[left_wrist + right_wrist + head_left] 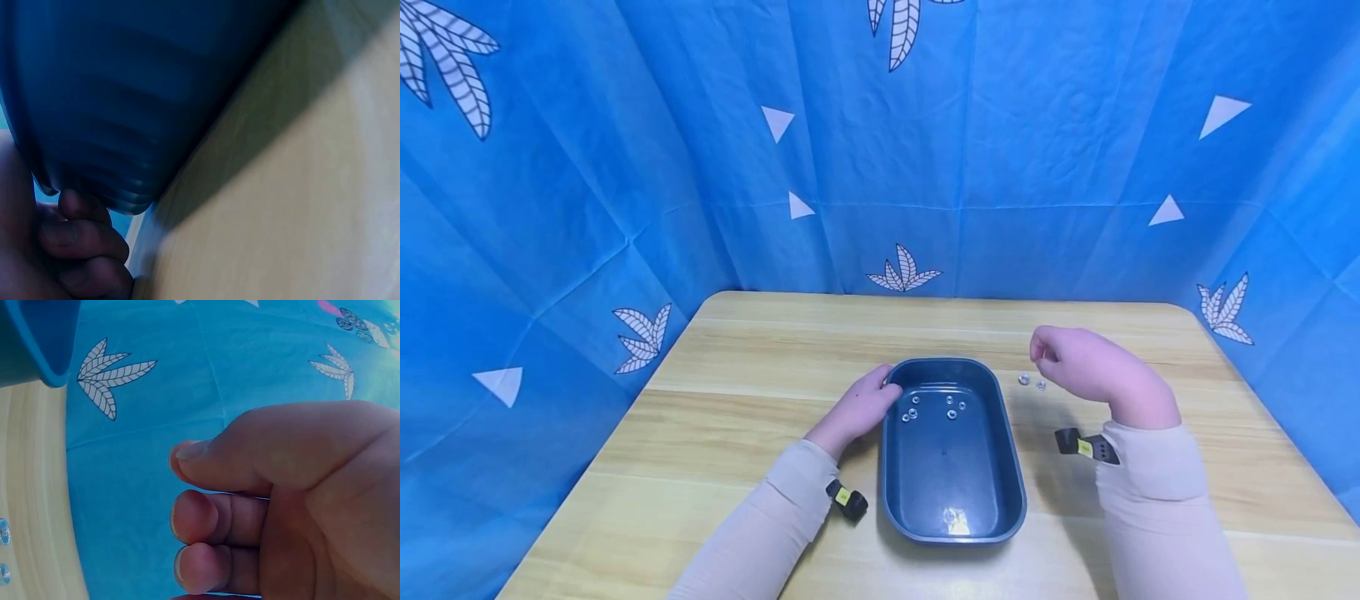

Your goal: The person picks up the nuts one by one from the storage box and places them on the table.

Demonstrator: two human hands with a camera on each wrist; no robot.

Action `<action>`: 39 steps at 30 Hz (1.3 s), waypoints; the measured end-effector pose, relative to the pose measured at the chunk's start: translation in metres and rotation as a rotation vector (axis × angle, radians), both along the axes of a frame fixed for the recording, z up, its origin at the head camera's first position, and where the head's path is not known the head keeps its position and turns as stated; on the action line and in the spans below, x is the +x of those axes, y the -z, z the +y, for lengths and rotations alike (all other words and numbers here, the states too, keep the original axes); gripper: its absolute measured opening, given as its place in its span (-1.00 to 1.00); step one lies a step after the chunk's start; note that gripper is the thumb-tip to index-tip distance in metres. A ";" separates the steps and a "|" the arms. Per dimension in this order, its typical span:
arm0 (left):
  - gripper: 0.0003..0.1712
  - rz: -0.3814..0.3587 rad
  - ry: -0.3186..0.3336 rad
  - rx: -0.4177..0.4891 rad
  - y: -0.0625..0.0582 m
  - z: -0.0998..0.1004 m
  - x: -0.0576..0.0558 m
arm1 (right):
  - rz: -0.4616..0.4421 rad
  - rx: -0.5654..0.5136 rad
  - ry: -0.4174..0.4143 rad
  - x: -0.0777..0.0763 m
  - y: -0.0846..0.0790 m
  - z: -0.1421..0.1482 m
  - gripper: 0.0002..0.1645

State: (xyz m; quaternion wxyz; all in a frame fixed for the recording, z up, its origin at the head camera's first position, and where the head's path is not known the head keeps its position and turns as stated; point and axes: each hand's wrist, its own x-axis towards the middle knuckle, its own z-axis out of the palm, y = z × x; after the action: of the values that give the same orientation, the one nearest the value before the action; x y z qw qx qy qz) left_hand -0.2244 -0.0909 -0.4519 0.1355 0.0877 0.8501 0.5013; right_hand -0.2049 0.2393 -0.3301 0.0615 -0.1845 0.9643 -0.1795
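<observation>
A dark blue plastic tub (946,475) stands on the wooden table. My left hand (861,407) grips its far left rim, thumb over the edge. In the left wrist view, curled fingers (84,240) lie against the tub's outer wall (125,94). Several small clear ring-like pieces (951,414) lie on its floor in two loose groups. To the right of the tub, two more clear pieces (1024,379) rest on the table. Just beyond them my right hand (1078,362) is raised, fingers curled and thumb (200,459) against the index finger; nothing shows between them.
The pale wooden table (760,350) spreads around the tub on all sides. Blue cloth (1037,150) with leaf and triangle prints hangs behind it and along both sides. Dark straps with small devices (847,502) sit at both sleeves.
</observation>
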 end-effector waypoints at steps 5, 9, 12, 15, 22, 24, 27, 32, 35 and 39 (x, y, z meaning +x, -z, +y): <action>-0.48 0.004 0.000 -0.009 0.001 0.000 -0.001 | 0.016 -0.005 -0.004 0.002 -0.002 -0.002 -0.90; -0.48 0.031 0.007 -0.017 0.003 0.000 -0.003 | 0.038 -0.007 -0.011 0.005 -0.005 -0.004 -0.90; -0.48 0.044 0.010 -0.022 0.003 0.000 -0.004 | 0.042 -0.013 -0.018 0.009 -0.008 -0.007 -0.90; -0.47 0.048 0.012 -0.023 0.003 0.000 -0.005 | 0.045 -0.021 -0.029 0.012 -0.011 -0.011 -0.91; -0.47 0.064 0.011 -0.037 0.002 0.000 -0.003 | 0.066 -0.026 -0.055 0.017 -0.013 -0.022 -0.91; -0.48 0.072 0.013 -0.040 0.002 0.000 -0.003 | 0.066 -0.027 -0.059 0.017 -0.012 -0.024 -0.91; -0.49 0.079 0.014 -0.041 0.004 0.000 -0.003 | 0.069 -0.022 -0.062 0.018 -0.011 -0.027 -0.91; -0.49 0.078 0.012 -0.044 0.004 0.000 -0.003 | 0.072 -0.012 -0.071 0.017 -0.009 -0.029 -0.93; -0.48 0.068 0.010 -0.042 0.004 0.000 -0.003 | 0.071 -0.007 -0.079 0.018 -0.008 -0.032 -0.93; -0.47 0.060 0.009 -0.042 0.004 0.000 -0.003 | 0.082 -0.004 -0.097 0.019 -0.007 -0.037 -0.91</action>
State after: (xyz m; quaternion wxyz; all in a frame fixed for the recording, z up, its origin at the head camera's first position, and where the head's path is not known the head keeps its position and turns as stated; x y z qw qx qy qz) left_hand -0.2275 -0.0906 -0.4556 0.1139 0.1040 0.8636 0.4800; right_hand -0.1864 0.2026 -0.3226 0.0301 -0.2386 0.9555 -0.1707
